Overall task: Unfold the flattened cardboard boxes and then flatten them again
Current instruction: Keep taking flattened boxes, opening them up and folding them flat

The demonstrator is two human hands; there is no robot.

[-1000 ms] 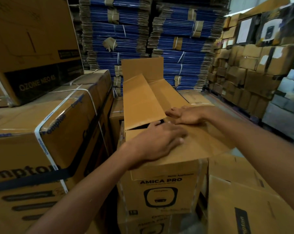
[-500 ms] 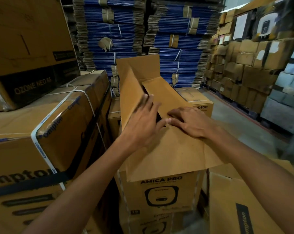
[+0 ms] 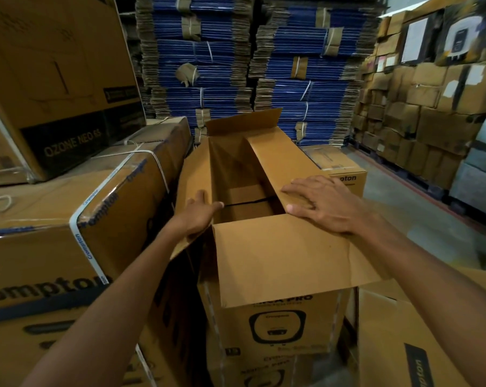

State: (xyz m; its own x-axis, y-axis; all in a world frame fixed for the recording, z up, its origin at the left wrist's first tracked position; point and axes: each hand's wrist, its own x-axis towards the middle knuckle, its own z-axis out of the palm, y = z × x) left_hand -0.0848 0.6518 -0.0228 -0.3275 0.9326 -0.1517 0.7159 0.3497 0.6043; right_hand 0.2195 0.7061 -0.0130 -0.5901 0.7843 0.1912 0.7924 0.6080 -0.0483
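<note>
One cardboard box (image 3: 281, 319), mouth up, long axis running away, left grip (image 3: 197, 216) clasping flap (image 3: 191, 174), right grip (image 3: 320, 205) spread flat

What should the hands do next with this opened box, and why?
Probably swing the right flap outward: it leans over the opening under the flat right hand, while the left hand grips the left flap, which stands clear. That would fully open the box.
</note>
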